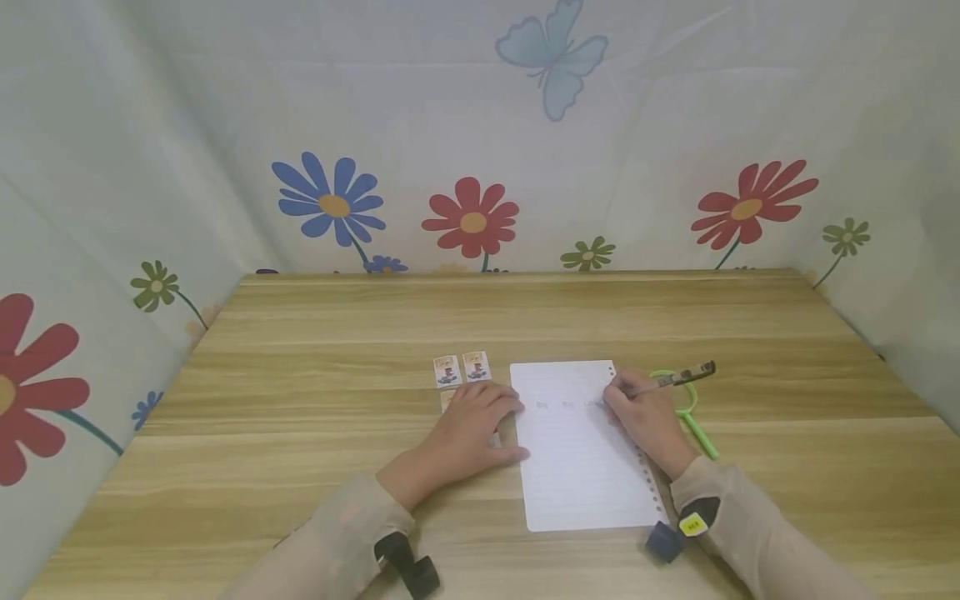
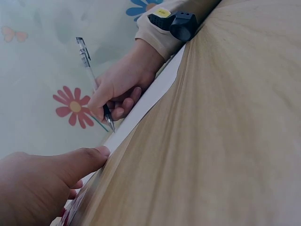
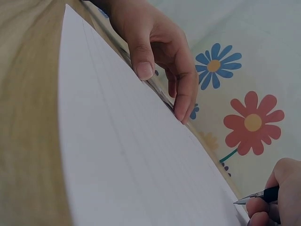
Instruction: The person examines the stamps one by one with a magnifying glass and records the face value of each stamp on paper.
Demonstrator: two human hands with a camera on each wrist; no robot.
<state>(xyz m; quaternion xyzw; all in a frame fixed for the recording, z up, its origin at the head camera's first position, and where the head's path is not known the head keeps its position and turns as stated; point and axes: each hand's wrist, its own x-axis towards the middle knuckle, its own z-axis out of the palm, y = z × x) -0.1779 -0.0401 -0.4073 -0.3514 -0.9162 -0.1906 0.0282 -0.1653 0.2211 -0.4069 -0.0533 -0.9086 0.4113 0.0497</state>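
Observation:
A lined sheet of paper (image 1: 577, 475) with punched holes along its right edge lies on the table, with small handwritten marks (image 1: 567, 405) across its upper part. My right hand (image 1: 654, 421) pinches a pen (image 1: 678, 377); in the left wrist view the pen's tip (image 2: 112, 126) points down at the paper. My left hand (image 1: 468, 433) rests at the paper's left edge, its thumb and fingertips right at the margin. Partly under that hand are several small picture cards (image 1: 476, 367), some of them hidden.
A green-rimmed magnifying glass (image 1: 701, 435) lies on the table right of the paper, partly behind my right hand. Dark wrist cameras (image 1: 664, 543) sit on both sleeves. The wooden table (image 1: 360, 325) meets a flowered curtain (image 1: 405, 108) at the back.

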